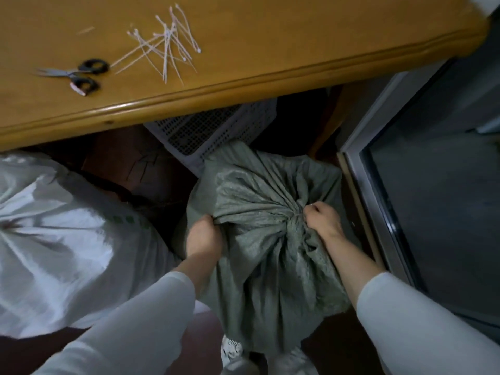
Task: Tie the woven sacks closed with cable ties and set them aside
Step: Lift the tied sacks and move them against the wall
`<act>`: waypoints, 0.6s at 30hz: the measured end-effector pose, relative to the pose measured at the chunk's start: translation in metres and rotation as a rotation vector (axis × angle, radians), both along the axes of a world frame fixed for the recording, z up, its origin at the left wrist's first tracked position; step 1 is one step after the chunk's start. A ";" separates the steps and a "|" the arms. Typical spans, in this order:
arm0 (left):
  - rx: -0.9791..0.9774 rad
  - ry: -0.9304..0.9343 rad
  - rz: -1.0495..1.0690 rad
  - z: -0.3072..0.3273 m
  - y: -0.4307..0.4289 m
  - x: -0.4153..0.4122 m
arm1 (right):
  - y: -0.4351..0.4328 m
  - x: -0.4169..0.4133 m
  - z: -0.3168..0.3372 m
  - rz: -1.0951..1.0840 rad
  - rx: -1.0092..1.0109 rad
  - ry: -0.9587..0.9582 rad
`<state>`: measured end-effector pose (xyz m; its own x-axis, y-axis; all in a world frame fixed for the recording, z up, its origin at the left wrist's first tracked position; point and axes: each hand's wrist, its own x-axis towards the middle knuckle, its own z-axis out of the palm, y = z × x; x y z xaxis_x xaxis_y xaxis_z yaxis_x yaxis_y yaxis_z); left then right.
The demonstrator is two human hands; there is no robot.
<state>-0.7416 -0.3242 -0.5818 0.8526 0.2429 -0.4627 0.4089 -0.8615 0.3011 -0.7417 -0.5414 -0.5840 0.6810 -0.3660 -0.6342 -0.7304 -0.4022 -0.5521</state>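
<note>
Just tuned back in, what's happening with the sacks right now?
A person is working on the green sack on the floor. The left hand grips a fold of its fabric, while the right hand pinches at the gathered neck. Whether a tie is already cinched there is unclear. A white sack sits to the left with its top bunched. Spare cable ties and scissors lie on the wooden table above.
</note>
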 end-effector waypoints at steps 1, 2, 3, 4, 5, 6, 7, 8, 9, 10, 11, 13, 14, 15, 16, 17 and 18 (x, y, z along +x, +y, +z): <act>-0.043 0.010 0.009 0.008 -0.002 -0.004 | -0.003 -0.002 0.010 -0.035 0.002 -0.032; -0.080 0.012 0.007 0.015 -0.005 -0.008 | -0.006 -0.005 0.022 -0.071 0.003 -0.060; -0.116 0.010 0.000 0.023 -0.008 -0.012 | -0.010 -0.010 0.033 -0.106 -0.004 -0.084; -0.150 0.008 -0.010 0.030 -0.012 -0.016 | -0.014 -0.015 0.045 -0.140 -0.016 -0.109; -0.187 0.005 -0.018 0.039 -0.016 -0.021 | -0.019 -0.022 0.056 -0.174 -0.037 -0.133; -0.226 0.001 -0.015 0.047 -0.021 -0.025 | -0.023 -0.028 0.067 -0.207 -0.061 -0.160; -0.260 -0.006 -0.012 0.057 -0.025 -0.027 | -0.027 -0.035 0.078 -0.246 -0.081 -0.192; -0.288 -0.009 -0.012 0.067 -0.028 -0.030 | -0.030 -0.042 0.090 -0.288 -0.095 -0.223; -0.313 -0.014 -0.019 0.077 -0.031 -0.032 | -0.032 -0.049 0.103 -0.329 -0.105 -0.250; -0.345 -0.016 -0.029 0.088 -0.032 -0.034 | -0.035 -0.057 0.116 -0.363 -0.124 -0.276; -0.406 -0.003 -0.040 0.098 -0.034 -0.035 | -0.038 -0.064 0.129 -0.390 -0.149 -0.297; -0.565 0.089 -0.079 0.124 -0.034 -0.038 | -0.043 -0.079 0.156 -0.435 -0.200 -0.349; -0.619 0.144 -0.121 0.139 -0.033 -0.041 | -0.045 -0.087 0.171 -0.453 -0.221 -0.371; -0.622 0.189 -0.197 0.154 -0.032 -0.043 | -0.047 -0.096 0.184 -0.468 -0.239 -0.386; -0.584 0.220 -0.301 0.168 -0.032 -0.045 | -0.048 -0.105 0.197 -0.480 -0.256 -0.401; -0.503 0.225 -0.419 0.181 -0.032 -0.048 | -0.049 -0.115 0.208 -0.492 -0.269 -0.415; -0.390 0.189 -0.535 0.191 -0.032 -0.054 | -0.049 -0.126 0.221 -0.500 -0.279 -0.431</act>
